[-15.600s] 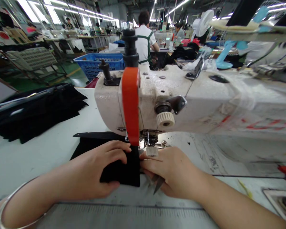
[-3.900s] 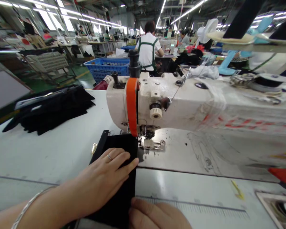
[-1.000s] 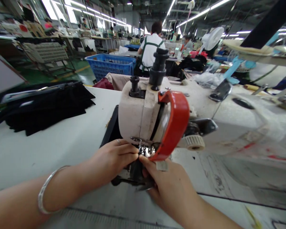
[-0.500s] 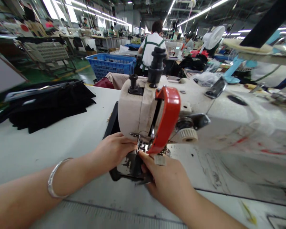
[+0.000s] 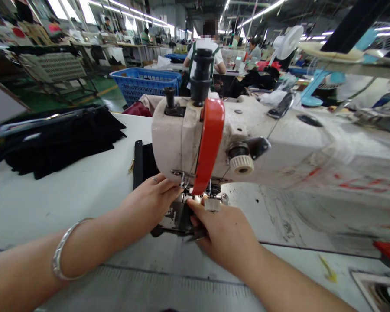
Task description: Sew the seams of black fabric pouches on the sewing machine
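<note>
A white sewing machine [image 5: 169, 134] with a red lever-like guard [image 5: 212, 138] stands over my work. Black fabric [image 5: 146, 162] lies under its head, its far end showing behind on the left. My left hand [image 5: 151, 199], wearing a ring, has its fingers pressed together on the fabric, left of the needle area. Opposite it, my right hand [image 5: 229, 232] points its index finger at the presser foot, the other fingers curled around a pointed metal tool [image 5: 197, 235] that looks like thread snips. The needle itself is hidden behind the guard and fingers.
A stack of black cloth pieces [image 5: 61, 141] lies on the table's left side. Beyond stands a blue basket [image 5: 146, 84], with a person [image 5: 203, 52] seated behind the machine. A ruler scale [image 5: 169, 279] runs along the front. A white fan [image 5: 287, 43] is at back right.
The view has shifted, so the machine sits farther left and higher. More of the black fabric's far end shows behind the head. Both hands stay close to the presser foot.
</note>
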`<action>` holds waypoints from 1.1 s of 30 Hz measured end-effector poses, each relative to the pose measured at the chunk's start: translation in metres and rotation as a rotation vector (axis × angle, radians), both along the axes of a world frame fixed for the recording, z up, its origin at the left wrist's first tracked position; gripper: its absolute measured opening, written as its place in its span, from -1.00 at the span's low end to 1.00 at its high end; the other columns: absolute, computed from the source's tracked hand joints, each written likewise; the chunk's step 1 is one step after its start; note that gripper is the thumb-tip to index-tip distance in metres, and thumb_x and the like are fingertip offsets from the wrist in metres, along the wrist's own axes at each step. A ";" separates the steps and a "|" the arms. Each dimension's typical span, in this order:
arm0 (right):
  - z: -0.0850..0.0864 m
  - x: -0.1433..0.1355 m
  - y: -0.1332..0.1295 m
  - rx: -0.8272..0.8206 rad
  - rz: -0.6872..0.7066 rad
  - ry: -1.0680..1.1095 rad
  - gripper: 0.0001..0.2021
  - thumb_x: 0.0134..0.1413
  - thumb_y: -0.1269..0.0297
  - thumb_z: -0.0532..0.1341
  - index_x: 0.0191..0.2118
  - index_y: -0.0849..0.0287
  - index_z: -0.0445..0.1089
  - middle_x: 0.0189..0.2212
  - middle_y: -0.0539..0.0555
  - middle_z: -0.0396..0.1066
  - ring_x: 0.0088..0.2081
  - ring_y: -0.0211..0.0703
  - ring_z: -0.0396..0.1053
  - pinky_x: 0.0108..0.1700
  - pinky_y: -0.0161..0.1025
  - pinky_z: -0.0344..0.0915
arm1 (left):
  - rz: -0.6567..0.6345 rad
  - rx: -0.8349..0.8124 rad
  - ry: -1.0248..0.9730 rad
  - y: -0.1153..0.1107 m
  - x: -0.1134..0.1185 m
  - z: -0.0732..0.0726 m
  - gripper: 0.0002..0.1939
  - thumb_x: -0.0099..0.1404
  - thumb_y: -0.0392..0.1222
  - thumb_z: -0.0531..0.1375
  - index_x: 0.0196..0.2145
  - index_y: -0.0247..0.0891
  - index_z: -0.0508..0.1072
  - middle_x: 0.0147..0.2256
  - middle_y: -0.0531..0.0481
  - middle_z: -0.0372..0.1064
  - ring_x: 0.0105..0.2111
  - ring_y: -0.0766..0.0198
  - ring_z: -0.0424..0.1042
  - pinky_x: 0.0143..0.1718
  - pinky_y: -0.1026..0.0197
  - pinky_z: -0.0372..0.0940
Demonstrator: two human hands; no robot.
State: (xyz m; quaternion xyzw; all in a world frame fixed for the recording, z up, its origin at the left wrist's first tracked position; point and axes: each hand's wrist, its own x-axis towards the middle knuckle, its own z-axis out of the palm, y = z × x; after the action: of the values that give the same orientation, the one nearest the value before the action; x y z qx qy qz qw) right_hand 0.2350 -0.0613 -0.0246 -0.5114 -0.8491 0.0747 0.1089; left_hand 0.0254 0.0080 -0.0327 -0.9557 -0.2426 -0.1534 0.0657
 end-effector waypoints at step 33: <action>0.000 0.021 -0.003 -0.088 0.257 0.199 -0.48 -0.07 0.53 0.12 0.08 0.12 0.39 0.05 0.05 0.45 -0.08 -0.03 0.48 -0.10 -0.10 0.45 | 0.004 -0.266 0.063 -0.063 -0.017 0.029 -0.57 0.39 -0.11 0.16 0.16 -0.27 0.37 0.10 -0.12 0.40 0.07 0.07 0.38 0.11 0.07 0.36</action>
State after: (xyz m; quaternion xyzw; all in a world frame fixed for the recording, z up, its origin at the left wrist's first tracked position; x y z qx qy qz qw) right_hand 0.2561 -0.0643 -0.0249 -0.3929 -0.8885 0.1754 0.1594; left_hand 0.0080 -0.0553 -0.0039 -0.9598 -0.2604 -0.0895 -0.0536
